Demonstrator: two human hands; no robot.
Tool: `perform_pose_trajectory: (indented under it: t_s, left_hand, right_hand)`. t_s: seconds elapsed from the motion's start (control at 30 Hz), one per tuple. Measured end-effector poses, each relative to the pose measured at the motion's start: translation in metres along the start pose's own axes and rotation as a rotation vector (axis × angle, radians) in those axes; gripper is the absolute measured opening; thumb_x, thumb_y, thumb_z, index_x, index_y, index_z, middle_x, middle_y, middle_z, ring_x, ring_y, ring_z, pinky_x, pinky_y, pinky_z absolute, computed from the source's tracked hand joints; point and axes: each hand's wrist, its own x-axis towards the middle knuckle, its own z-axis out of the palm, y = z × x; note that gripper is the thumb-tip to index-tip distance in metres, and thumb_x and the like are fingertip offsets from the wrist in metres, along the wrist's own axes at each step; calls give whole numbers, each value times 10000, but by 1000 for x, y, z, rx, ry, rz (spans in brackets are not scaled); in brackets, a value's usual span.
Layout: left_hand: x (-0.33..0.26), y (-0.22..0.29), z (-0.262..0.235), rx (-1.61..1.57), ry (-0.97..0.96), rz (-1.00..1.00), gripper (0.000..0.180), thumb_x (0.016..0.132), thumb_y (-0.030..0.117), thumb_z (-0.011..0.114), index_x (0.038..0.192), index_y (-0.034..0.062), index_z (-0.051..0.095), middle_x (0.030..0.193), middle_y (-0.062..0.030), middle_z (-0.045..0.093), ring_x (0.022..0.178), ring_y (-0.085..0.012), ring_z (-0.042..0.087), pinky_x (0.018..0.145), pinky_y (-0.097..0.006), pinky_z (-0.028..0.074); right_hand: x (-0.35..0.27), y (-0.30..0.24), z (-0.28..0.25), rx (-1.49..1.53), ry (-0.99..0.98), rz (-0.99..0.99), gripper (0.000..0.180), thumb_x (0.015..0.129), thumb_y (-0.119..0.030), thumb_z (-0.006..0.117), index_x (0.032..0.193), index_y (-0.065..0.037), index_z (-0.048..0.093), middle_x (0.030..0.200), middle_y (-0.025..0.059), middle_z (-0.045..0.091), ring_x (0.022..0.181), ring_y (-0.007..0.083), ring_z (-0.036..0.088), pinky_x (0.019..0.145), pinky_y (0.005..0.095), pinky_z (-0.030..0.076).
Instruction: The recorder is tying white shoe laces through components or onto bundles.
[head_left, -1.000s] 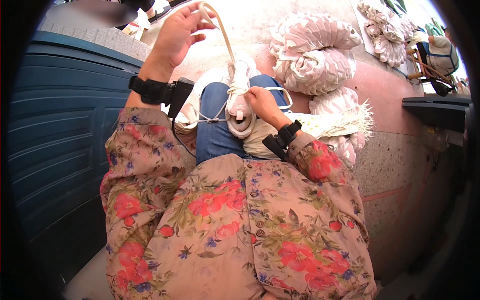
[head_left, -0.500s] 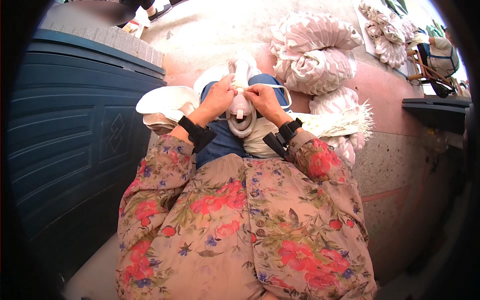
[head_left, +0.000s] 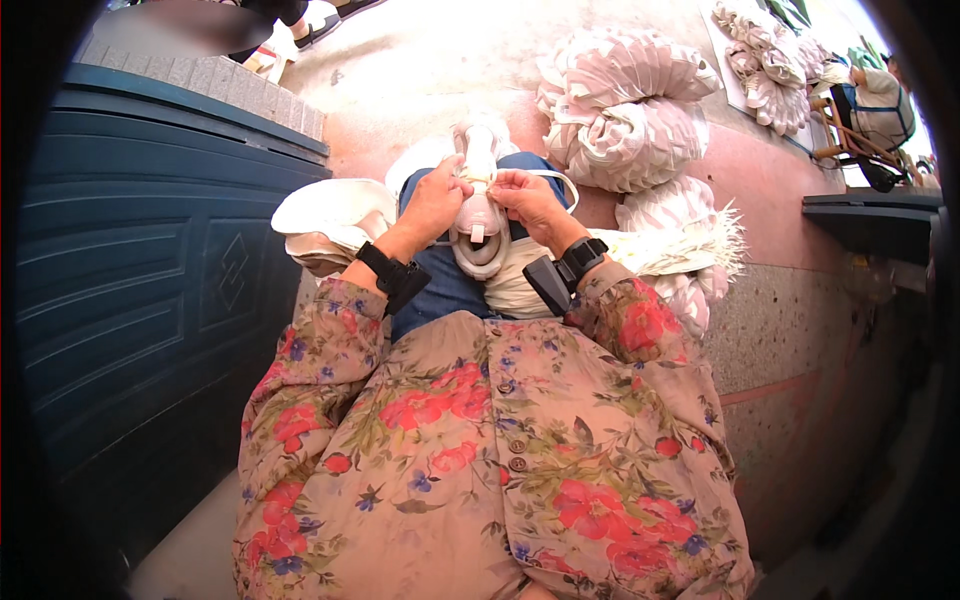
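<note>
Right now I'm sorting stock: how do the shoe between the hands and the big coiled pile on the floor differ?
The shoe is one item; the coiled pile is many layers. The shoe is touched by the left hand and right hand; the pile lies untouched on the floor. The shoe is smaller than the pile. Both look pale and pinkish.

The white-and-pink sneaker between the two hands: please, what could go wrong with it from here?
The loose white lace loop stands out beside the right hand and could catch on its fingers or tangle.
The sneaker seems to rest only on the jeans, so an uneven pull might tip it.
The left hand and right hand meet over the lacing and partly cover it, so a twist there might go unnoticed.
</note>
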Motion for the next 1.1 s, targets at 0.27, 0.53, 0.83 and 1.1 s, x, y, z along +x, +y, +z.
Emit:
perform_pose_trajectory:
  t_s: [0.27, 0.53, 0.83, 1.1]
  left_hand:
    - [3, -1, -1, -124, -96, -20, 492, 759, -3, 493, 1238, -3, 379, 828, -61, 588, 742, -96, 530, 692, -219, 425]
    - [8, -10, 1, -380, -66, -48, 470, 766, 40, 558, 1194, -37, 377, 776, -30, 557, 653, -68, 503, 572, -188, 405]
    - [-71, -49, -194, -327, 582, -166, 564, 674, -6, 515, 1219, -37, 376, 636, 13, 473, 472, -29, 381, 394, -175, 304]
    - [-144, -89, -271, 976, 602, -614, 405, 685, 92, 503, 1084, 29, 526, 1087, -164, 554, 1005, -310, 524, 852, -391, 407]
  right_hand:
    - [5, 4, 5, 1, 68, 53, 154, 760, -85, 616, 900, -37, 570, 743, -10, 561, 612, 46, 478, 515, 174, 371]
    - [2, -1, 19, -333, 25, -239, 188, 737, -161, 612, 794, 17, 591, 681, 17, 568, 620, 78, 497, 576, 234, 420]
    - [-29, -40, -105, 321, 379, -368, 156, 829, -147, 516, 947, -47, 499, 711, 29, 546, 700, 156, 543, 680, 299, 426]
    - [-103, -22, -244, 478, 939, -250, 140, 845, -173, 512, 882, -38, 504, 729, 52, 532, 710, 174, 524, 651, 341, 454]
